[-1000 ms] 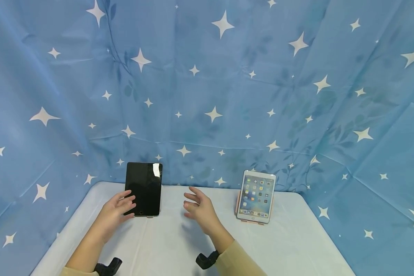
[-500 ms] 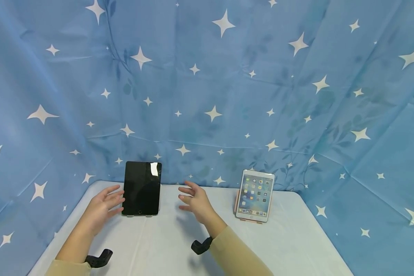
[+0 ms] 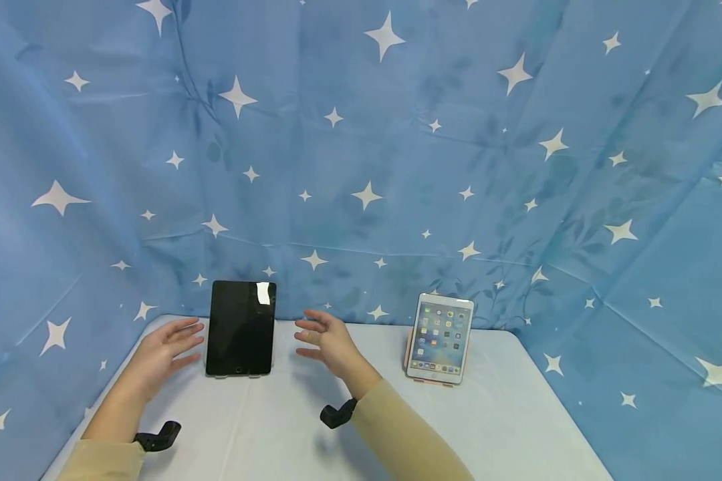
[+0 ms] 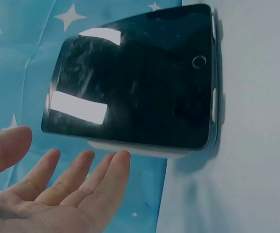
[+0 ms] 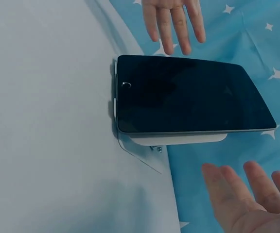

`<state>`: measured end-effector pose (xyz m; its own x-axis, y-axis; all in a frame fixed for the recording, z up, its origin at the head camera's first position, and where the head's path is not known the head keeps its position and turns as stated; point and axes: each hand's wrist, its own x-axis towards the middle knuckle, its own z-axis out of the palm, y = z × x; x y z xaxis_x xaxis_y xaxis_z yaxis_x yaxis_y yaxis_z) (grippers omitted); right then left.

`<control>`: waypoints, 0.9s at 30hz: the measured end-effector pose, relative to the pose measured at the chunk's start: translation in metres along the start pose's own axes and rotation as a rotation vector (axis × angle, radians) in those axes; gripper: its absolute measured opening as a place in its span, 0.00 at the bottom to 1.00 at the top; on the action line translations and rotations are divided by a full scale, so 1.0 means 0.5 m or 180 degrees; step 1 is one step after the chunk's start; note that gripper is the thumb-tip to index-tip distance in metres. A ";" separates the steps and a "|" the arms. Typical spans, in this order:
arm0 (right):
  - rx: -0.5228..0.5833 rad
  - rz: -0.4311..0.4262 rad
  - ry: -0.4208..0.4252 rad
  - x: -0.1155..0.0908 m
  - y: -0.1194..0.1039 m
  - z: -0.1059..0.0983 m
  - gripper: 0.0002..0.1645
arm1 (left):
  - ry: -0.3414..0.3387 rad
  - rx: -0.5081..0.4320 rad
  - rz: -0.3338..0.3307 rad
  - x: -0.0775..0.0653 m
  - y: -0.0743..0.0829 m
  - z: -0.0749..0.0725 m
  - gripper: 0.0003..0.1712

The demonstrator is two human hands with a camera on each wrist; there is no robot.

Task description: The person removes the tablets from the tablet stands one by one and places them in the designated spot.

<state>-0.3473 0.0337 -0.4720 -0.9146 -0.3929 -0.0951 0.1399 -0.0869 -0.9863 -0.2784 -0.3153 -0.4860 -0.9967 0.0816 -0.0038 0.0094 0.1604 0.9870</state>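
A black tablet [image 3: 241, 329] with a dark screen leans upright on a white stand [image 5: 179, 139] at the back left of the table. To its left my left hand [image 3: 164, 354] hovers with fingers spread, apart from the edge. On the other side my right hand [image 3: 329, 344] hovers too, its fingers extended toward the tablet across a gap. In the left wrist view the left hand [image 4: 67, 194] shows bare fingers beside the black tablet [image 4: 135, 77]. Both hands [image 5: 174, 22] appear in the right wrist view, on opposite sides of the tablet, holding nothing.
A white tablet [image 3: 440, 337] with a lit screen of app icons stands on a pinkish stand [image 3: 409, 351] at the back right. White cloth covers the table [image 3: 505, 414]. A blue curtain [image 3: 337, 160] with white stars hangs right behind the table's back edge.
My left hand has moved left, out from in front of the black tablet to beside it. My right hand has shifted left and slightly farther away, closer to the tablet. The view has turned slightly.
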 end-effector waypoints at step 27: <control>0.0177 0.0190 -0.0034 0.065 -0.037 0.046 0.31 | -0.0353 -0.0149 -0.0106 0.098 0.017 -0.057 0.41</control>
<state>-0.3708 0.0017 -0.4536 -0.9000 -0.4086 -0.1519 0.2153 -0.1136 -0.9699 -0.3296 -0.3381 -0.4732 -0.9813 0.1856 -0.0518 -0.0299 0.1189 0.9925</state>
